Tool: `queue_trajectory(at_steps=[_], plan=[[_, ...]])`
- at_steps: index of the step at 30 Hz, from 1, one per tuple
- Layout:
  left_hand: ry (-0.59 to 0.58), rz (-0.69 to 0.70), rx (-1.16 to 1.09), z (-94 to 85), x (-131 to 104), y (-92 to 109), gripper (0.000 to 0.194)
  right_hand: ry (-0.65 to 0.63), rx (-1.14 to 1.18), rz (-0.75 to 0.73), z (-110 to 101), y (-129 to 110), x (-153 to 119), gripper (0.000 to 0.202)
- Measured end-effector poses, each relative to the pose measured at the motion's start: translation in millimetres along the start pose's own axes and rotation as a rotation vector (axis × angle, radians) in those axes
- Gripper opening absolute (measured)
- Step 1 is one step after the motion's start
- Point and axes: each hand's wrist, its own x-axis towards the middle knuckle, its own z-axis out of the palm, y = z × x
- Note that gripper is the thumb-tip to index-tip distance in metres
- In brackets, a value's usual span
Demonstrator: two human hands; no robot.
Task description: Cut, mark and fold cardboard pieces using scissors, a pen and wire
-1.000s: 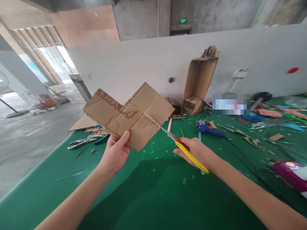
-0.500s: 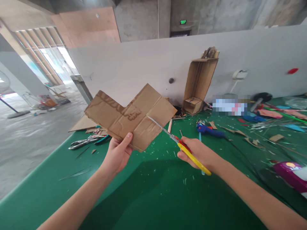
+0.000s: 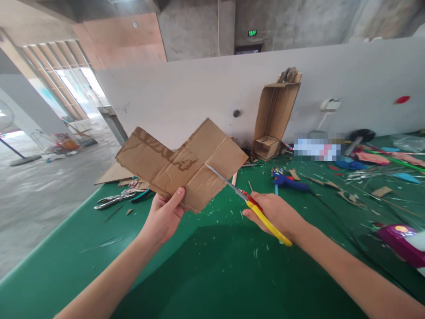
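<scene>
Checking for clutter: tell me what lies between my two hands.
The head view shows the cardboard's lower corner, then flecked green tabletop, from left hand to right hand.

L hand (image 3: pixel 166 217) raised at centre-left, thumb laid on top, fingers curled beneath in a pinch; wrist held approx. in line w/ forearm. R hand (image 3: pixel 274 215) held at centre-right, closed in a grip, thumb side facing L. Both forearms bare, angled inward from the lower corners; hands kept apart.

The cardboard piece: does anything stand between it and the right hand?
Yes, the scissors, held in the right hand; their visible blade reaches over the cardboard piece. Nothing else visible stands between.
</scene>
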Motion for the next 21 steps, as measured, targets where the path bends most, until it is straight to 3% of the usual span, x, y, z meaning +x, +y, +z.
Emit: queue_trajectory(at_steps=[6, 13, 21], plan=[[-0.008, -0.004, 0.005, 0.6, -1, 0, 0.028, -0.006, -0.044, 0.033, -2, -2, 0, 0.040], [-0.023, 0.006, -0.004, 0.2, -1, 0, 0.026, 0.072, -0.147, 0.012, -1, -1, -2, 0.047], [0.053, -0.047, -0.092, -3.9, 5, -2, 0.023, 0.164, -0.247, -0.069, 10, 3, 0, 0.055]])
